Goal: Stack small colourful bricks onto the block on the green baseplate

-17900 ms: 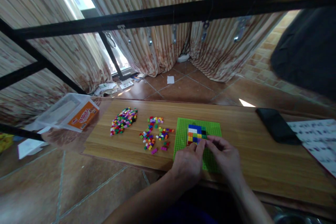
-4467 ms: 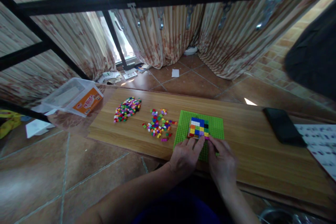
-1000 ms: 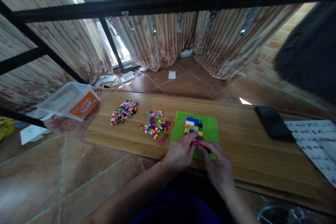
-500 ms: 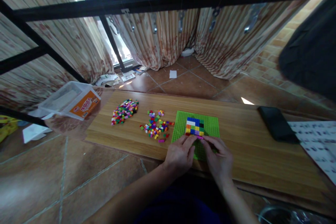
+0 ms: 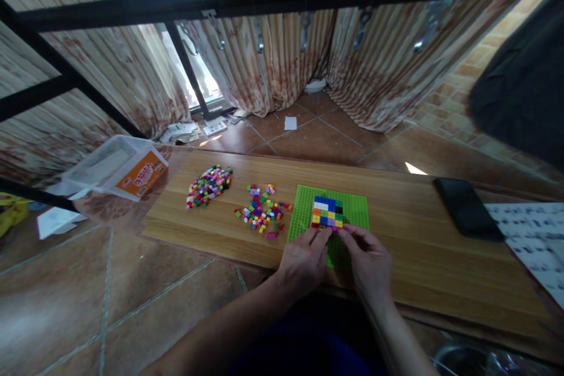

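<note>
left hand (image 5: pixel 303 258), right hand (image 5: pixel 372 259) at small magenta plastic brick (image 5: pixel 335 228); can't tell if either grip's closed. likely seating step, needs straight press.

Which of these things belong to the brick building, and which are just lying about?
Seemingly in use:
green baseplate
brick patch on it
magenta brick by the fingertips
scattered bricks
brick pile

Probably just lying about:
black phone
white paper on the floor

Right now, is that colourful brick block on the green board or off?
On: the brick block sits on the green board, visible around three sides.
</note>
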Demonstrator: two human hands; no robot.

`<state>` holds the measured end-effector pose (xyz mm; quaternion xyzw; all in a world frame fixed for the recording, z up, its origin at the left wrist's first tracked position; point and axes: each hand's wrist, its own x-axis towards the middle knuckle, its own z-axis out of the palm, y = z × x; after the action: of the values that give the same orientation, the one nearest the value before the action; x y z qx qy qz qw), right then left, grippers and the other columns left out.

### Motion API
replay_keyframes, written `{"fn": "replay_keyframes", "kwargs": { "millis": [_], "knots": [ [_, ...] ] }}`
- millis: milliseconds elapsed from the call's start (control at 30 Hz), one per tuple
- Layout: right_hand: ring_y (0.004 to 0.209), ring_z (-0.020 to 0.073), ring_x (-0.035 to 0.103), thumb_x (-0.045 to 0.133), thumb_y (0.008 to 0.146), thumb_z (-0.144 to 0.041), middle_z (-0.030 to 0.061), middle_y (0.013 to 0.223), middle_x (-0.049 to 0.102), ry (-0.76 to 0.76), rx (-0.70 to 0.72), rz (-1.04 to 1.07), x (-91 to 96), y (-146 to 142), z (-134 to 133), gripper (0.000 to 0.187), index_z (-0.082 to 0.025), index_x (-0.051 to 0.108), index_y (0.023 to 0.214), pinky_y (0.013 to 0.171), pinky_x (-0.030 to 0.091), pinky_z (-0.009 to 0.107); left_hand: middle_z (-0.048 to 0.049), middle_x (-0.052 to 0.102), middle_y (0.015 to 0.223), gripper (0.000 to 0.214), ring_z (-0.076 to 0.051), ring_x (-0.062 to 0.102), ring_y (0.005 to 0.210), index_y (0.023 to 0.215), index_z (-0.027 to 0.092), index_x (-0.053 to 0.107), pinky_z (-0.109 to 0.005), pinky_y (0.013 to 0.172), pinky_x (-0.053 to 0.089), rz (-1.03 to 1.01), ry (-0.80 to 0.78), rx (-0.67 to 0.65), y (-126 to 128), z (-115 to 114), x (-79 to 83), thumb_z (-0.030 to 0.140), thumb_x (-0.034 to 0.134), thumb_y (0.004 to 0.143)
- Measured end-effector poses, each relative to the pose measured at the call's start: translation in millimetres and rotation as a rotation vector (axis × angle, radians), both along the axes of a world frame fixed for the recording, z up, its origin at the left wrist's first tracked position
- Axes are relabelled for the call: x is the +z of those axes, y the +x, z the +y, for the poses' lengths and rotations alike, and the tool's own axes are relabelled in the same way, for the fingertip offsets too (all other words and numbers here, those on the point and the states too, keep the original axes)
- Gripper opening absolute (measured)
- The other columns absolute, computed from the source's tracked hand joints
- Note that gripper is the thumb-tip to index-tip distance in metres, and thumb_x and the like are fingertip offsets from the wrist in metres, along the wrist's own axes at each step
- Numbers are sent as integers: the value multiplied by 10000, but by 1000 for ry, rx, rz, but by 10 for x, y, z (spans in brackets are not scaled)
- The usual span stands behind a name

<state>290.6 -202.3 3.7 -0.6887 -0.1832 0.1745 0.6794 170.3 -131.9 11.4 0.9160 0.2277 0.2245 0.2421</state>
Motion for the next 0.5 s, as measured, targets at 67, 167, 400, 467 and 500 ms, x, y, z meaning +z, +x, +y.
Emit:
{"fn": "replay_keyframes", "kwargs": {
  "millis": [67, 167, 400, 467, 500],
  "knots": [
    [748, 181, 678, 785, 669, -384, 49, 802, 747, 11, 4, 4, 6, -4, 1, 260, -179, 732, 820, 754, 548, 349, -83, 647, 1115, 381, -201, 641, 974, 1306, 176, 487, -348, 855, 571, -8, -11, -2, 1, -6, -3, 184, 434, 928],
    [746, 173, 673, 786, 674, -380, 50, 810, 744, 11, 6, 25, -14, -9, -3, 261, -178, 734, 832, 733, 544, 333, -83, 648, 1123, 392, -196, 646, 969, 1313, 183, 481, -337, 847, 575, -29, -25, 16, -8, -6, -20, 189, 442, 923],
    [706, 152, 667, 834, 611, -344, 19, 796, 730, 90, 9, 257, -43, -6, 40, 297, -186, 723, 836, 674, 536, 294, -85, 649, 1124, 408, -205, 648, 989, 1316, 191, 480, -350, 873, 573, -46, -69, 71, -40, 13, -59, 193, 473, 908],
    [692, 148, 665, 852, 575, -328, 19, 794, 730, 81, 12, 317, -14, 13, 57, 315, -185, 724, 824, 636, 530, 275, -91, 650, 1118, 405, -211, 646, 994, 1314, 181, 484, -358, 876, 572, -44, -68, 71, -39, 14, -59, 193, 471, 910],
    [680, 143, 662, 862, 553, -318, 17, 784, 728, 73, 14, 346, 6, 22, 65, 325, -183, 725, 814, 613, 523, 262, -93, 650, 1117, 402, -213, 645, 997, 1313, 177, 486, -361, 877, 571, -45, -66, 70, -36, 13, -56, 195, 470, 911]
  ]
}}
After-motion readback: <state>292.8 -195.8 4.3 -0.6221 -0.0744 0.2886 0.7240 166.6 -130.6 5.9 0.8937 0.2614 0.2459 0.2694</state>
